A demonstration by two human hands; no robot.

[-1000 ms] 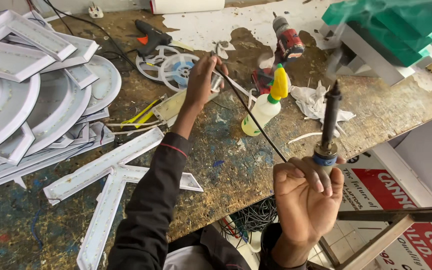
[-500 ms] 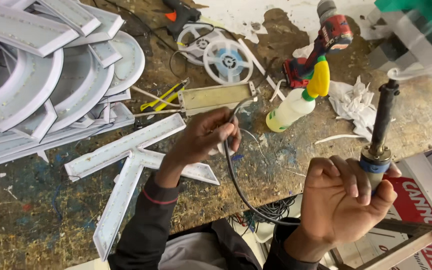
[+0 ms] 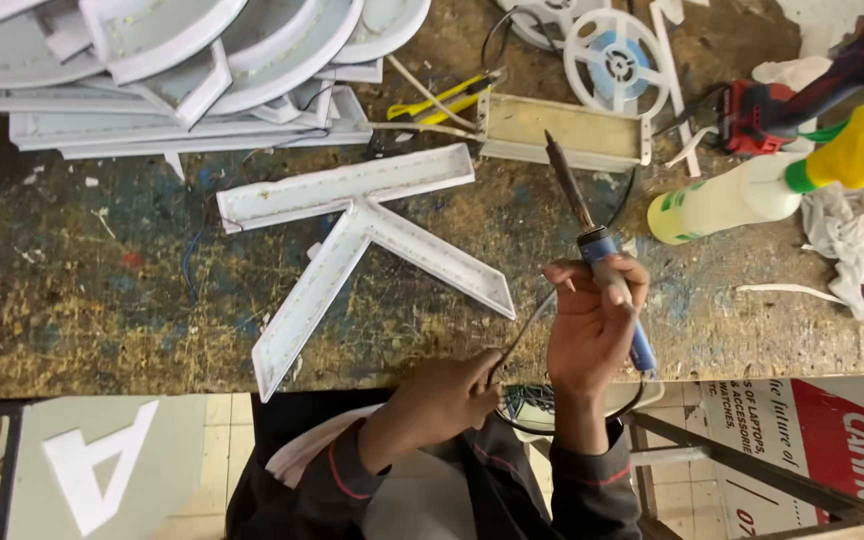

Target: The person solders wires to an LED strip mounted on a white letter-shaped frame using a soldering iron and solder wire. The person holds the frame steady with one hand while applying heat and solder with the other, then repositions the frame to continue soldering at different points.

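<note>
My right hand (image 3: 592,325) is wrapped around the blue grip of the soldering iron (image 3: 592,245), tip pointing up and away over the workbench (image 3: 102,300). Left hand (image 3: 452,395) is pinched on the iron's cord (image 3: 524,330) at the bench edge, just beside the right. White K-shaped channel letter (image 3: 352,240) lies flat left of the iron. Spray bottle (image 3: 752,190) lies to the right.
</note>
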